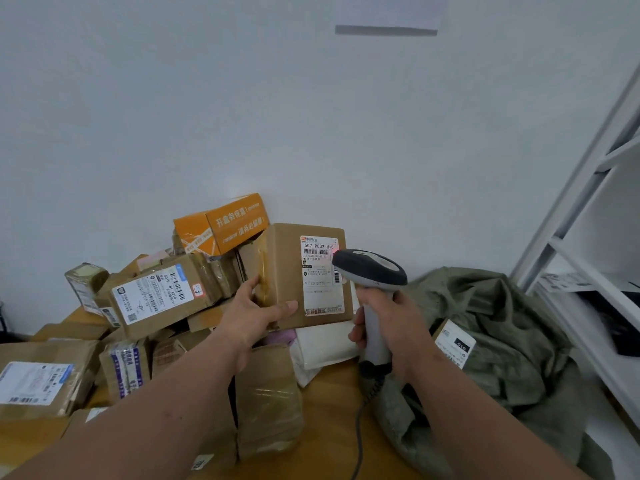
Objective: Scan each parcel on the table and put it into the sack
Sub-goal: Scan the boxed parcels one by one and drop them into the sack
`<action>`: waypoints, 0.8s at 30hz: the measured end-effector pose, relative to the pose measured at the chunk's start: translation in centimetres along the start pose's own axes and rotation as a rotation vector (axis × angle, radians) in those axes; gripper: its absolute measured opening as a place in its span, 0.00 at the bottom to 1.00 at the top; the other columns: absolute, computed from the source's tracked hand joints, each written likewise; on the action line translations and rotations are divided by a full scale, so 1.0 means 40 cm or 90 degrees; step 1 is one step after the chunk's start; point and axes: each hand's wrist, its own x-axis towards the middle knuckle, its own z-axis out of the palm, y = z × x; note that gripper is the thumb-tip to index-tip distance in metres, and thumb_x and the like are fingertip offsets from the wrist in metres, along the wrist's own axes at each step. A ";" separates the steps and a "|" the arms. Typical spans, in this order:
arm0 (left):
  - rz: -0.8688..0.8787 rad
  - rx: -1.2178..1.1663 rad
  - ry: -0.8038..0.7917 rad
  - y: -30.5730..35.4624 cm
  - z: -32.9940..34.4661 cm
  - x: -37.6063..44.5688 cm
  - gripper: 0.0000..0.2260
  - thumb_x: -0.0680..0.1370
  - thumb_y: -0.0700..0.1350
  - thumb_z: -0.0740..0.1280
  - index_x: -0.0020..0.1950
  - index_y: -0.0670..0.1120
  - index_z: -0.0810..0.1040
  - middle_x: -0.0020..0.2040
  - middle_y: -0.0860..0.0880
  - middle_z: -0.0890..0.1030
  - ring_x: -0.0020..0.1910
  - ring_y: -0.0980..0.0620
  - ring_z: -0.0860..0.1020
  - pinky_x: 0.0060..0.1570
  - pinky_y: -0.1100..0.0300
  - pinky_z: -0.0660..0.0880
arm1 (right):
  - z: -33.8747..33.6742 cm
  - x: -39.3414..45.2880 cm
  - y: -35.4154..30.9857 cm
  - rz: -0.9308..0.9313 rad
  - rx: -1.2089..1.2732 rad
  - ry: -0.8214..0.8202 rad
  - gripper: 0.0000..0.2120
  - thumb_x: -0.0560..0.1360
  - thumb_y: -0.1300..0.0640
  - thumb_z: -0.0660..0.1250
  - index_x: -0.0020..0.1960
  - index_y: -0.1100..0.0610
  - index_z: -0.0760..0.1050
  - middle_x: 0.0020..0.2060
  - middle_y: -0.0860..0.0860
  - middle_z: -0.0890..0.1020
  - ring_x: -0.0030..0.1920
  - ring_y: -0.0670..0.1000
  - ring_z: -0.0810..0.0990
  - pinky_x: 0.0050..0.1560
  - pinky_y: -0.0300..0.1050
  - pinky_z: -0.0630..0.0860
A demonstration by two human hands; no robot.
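While piled parcels (152, 299) crowd behind, left hand (249, 315) grips the box (298, 275), right hand (391, 323) the scanner (370, 268).

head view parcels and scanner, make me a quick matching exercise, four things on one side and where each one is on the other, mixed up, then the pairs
Things:
1. brown box
2. scanner
3. orange box
4. sack

Places:
A. top of the pile, by the wall
B. held in the left hand, label facing the camera
C. slumped at the right end of the table, beside the shelves
D. gripped in the right hand, pointed at a label

Pairs: 1-B, 2-D, 3-A, 4-C
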 end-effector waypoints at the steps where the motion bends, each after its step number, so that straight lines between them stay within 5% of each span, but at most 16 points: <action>1: -0.001 0.001 0.000 -0.002 0.002 0.000 0.42 0.69 0.37 0.77 0.77 0.53 0.59 0.55 0.50 0.75 0.47 0.49 0.80 0.29 0.64 0.78 | -0.003 -0.002 -0.001 -0.003 0.004 -0.003 0.09 0.78 0.55 0.68 0.42 0.59 0.76 0.30 0.56 0.80 0.30 0.54 0.79 0.38 0.49 0.78; 8: -0.011 0.016 0.001 -0.011 0.012 -0.002 0.42 0.70 0.38 0.76 0.78 0.53 0.59 0.58 0.48 0.75 0.45 0.49 0.80 0.27 0.65 0.77 | -0.015 -0.005 0.004 0.004 0.009 -0.016 0.10 0.79 0.57 0.66 0.42 0.61 0.76 0.32 0.58 0.78 0.29 0.55 0.78 0.41 0.52 0.78; 13: -0.005 0.026 -0.008 -0.019 0.015 0.000 0.41 0.71 0.37 0.75 0.78 0.52 0.58 0.52 0.51 0.74 0.44 0.51 0.79 0.25 0.67 0.76 | -0.019 -0.011 0.010 0.005 0.011 -0.009 0.09 0.79 0.56 0.66 0.43 0.61 0.76 0.33 0.59 0.78 0.31 0.56 0.78 0.38 0.50 0.77; 24: -0.019 0.037 -0.047 -0.029 0.022 0.023 0.42 0.69 0.40 0.77 0.77 0.56 0.59 0.65 0.47 0.72 0.49 0.48 0.79 0.31 0.61 0.79 | -0.029 -0.023 0.028 0.022 -0.012 0.052 0.11 0.79 0.53 0.67 0.46 0.61 0.76 0.30 0.55 0.79 0.26 0.50 0.79 0.31 0.43 0.77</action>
